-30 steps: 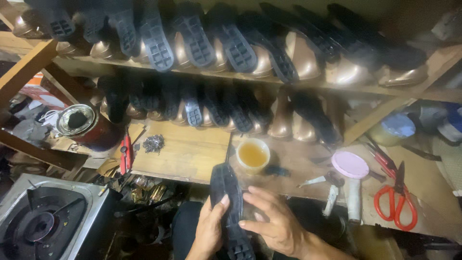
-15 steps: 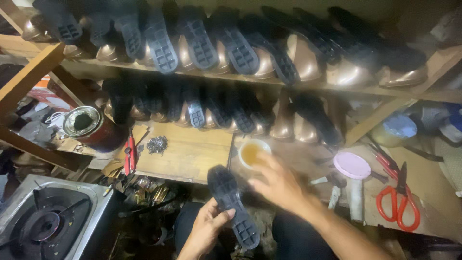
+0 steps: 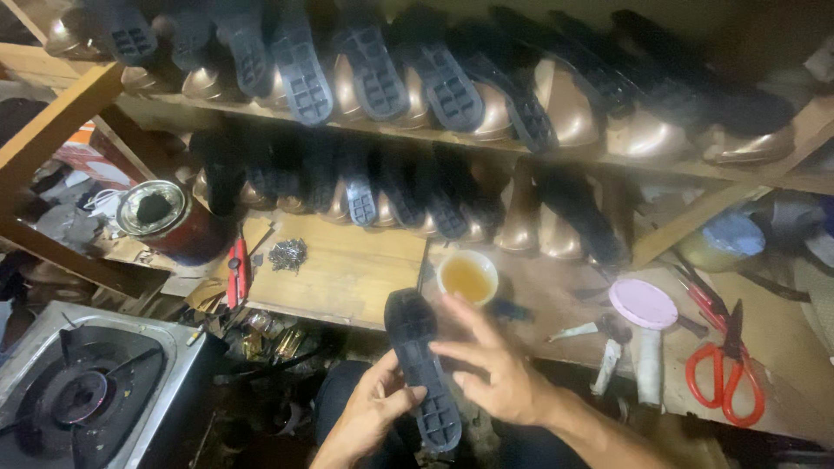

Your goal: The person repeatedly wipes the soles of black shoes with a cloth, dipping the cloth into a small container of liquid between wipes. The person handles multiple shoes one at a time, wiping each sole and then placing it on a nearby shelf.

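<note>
1. A gas stove [image 3: 82, 395] sits far left, with a red can [image 3: 169, 221] behind it on the bench.
2. The left hand [image 3: 369, 417] is curled around a black shoe sole [image 3: 423, 369], low in the middle.
3. The right hand [image 3: 499, 378] is open with fingers spread, touching the sole's right edge.
4. A small cup of yellow glue [image 3: 467, 276] stands just behind.
5. Red scissors [image 3: 728, 373] lie far right.

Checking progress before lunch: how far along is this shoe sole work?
Done: soled shoes fill both shelves. In hand: the left hand holds a black sole, the right hand open beside it. Left: the cup of yellowish liquid sits untouched; this sole is on no shoe.
</note>
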`<state>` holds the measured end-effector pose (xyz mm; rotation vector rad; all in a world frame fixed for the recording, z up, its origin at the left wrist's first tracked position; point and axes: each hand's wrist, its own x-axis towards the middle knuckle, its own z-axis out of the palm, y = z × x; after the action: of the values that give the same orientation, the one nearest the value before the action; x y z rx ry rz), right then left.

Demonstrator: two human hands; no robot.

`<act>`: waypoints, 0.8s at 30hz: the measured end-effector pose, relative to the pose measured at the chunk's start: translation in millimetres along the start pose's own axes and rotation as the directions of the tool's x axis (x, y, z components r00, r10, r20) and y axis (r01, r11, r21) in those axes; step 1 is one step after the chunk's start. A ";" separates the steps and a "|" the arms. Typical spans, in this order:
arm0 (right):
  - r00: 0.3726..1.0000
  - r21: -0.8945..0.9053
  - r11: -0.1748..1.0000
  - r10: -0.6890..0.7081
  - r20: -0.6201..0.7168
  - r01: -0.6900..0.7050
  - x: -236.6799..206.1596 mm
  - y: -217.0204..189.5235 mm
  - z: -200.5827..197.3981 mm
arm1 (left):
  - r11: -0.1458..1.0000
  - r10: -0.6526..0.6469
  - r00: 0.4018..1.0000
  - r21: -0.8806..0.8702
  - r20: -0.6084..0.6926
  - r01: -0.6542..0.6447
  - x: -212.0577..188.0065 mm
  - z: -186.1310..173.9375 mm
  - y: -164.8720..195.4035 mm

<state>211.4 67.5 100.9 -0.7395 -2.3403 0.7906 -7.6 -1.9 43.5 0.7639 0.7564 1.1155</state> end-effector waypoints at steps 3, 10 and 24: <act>0.995 0.155 0.983 0.089 0.053 -0.097 -11.1 2.5 9.8 | 1.000 -0.003 1.000 0.014 0.015 0.003 2.5 3.8 3.9; 0.977 0.065 0.976 -0.205 -0.059 0.208 -31.8 11.0 7.9 | 0.996 -0.009 0.994 -0.087 -0.106 0.000 5.3 2.8 13.1; 0.896 -0.475 0.857 -0.355 -0.267 0.198 -45.0 3.0 29.6 | 0.952 0.089 0.940 -0.248 -0.330 -0.177 17.0 11.0 13.5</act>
<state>224.4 30.0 64.5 -0.6275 -2.2376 -0.0120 -0.5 16.2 58.2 0.4084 0.8021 1.4554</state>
